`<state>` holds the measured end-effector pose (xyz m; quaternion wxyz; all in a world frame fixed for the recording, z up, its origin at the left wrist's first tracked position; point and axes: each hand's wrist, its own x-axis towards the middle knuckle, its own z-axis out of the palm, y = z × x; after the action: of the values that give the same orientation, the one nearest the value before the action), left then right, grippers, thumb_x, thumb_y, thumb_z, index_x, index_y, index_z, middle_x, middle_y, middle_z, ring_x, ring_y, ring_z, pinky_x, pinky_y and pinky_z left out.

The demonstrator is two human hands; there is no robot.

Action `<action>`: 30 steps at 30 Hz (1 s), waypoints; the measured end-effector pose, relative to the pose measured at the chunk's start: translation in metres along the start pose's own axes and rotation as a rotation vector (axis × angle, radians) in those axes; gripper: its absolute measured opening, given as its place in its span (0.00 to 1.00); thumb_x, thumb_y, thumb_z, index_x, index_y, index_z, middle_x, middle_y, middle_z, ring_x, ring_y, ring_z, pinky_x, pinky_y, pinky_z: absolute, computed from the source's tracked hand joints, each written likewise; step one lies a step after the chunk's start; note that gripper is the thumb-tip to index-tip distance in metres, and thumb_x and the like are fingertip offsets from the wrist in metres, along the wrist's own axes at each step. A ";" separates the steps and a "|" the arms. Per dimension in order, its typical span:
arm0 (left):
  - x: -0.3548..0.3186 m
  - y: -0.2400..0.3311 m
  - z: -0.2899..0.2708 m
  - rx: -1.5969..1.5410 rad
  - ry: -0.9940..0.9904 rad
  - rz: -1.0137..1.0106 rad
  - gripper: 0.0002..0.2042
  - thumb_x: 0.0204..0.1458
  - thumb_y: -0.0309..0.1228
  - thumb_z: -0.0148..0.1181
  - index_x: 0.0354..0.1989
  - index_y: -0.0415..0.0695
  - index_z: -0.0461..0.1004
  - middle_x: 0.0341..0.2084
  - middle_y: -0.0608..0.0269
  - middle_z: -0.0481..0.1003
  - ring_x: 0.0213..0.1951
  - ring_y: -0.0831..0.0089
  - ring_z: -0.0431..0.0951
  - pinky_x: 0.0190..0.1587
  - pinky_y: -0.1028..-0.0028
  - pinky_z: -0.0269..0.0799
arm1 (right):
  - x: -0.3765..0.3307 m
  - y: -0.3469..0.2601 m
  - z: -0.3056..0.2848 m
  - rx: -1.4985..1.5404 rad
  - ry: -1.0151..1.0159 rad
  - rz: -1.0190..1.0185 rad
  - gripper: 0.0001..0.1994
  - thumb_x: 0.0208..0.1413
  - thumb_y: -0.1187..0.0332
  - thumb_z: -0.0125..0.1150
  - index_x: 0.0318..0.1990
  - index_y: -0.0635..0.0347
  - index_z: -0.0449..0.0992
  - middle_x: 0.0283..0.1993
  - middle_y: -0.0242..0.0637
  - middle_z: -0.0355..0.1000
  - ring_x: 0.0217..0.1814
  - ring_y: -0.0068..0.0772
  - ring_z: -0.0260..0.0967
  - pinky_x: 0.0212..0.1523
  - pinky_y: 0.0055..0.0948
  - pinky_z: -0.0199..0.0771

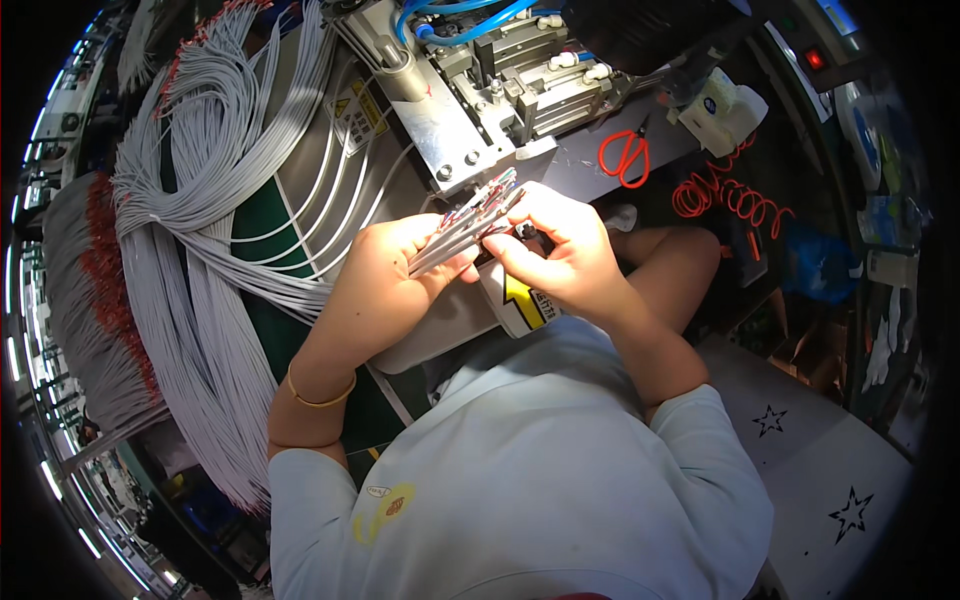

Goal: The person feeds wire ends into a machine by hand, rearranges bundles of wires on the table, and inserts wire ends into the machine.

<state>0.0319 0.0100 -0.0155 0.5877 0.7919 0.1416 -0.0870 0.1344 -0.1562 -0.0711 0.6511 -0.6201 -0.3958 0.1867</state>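
Note:
Both hands meet in front of the machine, holding a small bunch of grey cables [458, 245] whose stripped ends show thin coloured wires. My left hand [385, 270] is closed around the grey jackets. At the wire ends, my right hand [562, 250] pinches the bunch between thumb and fingers. Just beyond the fingertips stands a metal pneumatic machine [500, 110] with blue air hoses. To the left, a large looped bundle of grey cables [225, 190] spreads over the bench, and several strands run from it toward my left forearm.
Red-handled scissors [625, 158] lie right of the machine. A coiled red air hose [735, 195] hangs near a white bottle-like container [722, 112]. Another cable stack with red ends [105, 290] sits far left. A yellow-and-black label [522, 300] is below my hands.

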 end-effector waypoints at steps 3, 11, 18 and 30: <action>0.001 0.001 0.001 -0.035 0.001 -0.013 0.05 0.56 0.24 0.55 0.37 0.36 0.75 0.24 0.66 0.77 0.28 0.84 0.72 0.34 0.80 0.68 | 0.000 0.002 0.001 0.110 0.018 0.045 0.05 0.51 0.74 0.63 0.34 0.66 0.76 0.31 0.37 0.71 0.30 0.23 0.69 0.29 0.23 0.71; 0.002 0.001 0.001 -0.095 -0.024 -0.023 0.05 0.56 0.23 0.55 0.37 0.36 0.74 0.25 0.67 0.77 0.30 0.84 0.72 0.36 0.81 0.69 | 0.003 -0.014 -0.005 0.049 -0.055 0.137 0.05 0.52 0.79 0.60 0.37 0.65 0.76 0.34 0.32 0.72 0.36 0.18 0.68 0.36 0.19 0.68; 0.002 0.001 0.002 0.022 -0.011 0.019 0.03 0.56 0.23 0.57 0.32 0.36 0.73 0.25 0.65 0.76 0.30 0.81 0.74 0.37 0.79 0.70 | 0.000 0.005 -0.008 0.166 -0.096 0.159 0.06 0.50 0.78 0.61 0.37 0.65 0.76 0.34 0.37 0.72 0.35 0.23 0.69 0.37 0.21 0.69; 0.003 0.003 0.003 0.018 0.061 -0.003 0.03 0.53 0.23 0.56 0.32 0.37 0.74 0.23 0.67 0.75 0.24 0.86 0.69 0.27 0.80 0.65 | 0.008 0.004 -0.010 -0.272 0.023 -0.100 0.04 0.53 0.74 0.59 0.34 0.66 0.75 0.33 0.41 0.71 0.31 0.36 0.67 0.37 0.30 0.68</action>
<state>0.0360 0.0072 -0.0146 0.5759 0.7991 0.1601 -0.0650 0.1478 -0.1566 -0.0721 0.5742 -0.6841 -0.4403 0.0914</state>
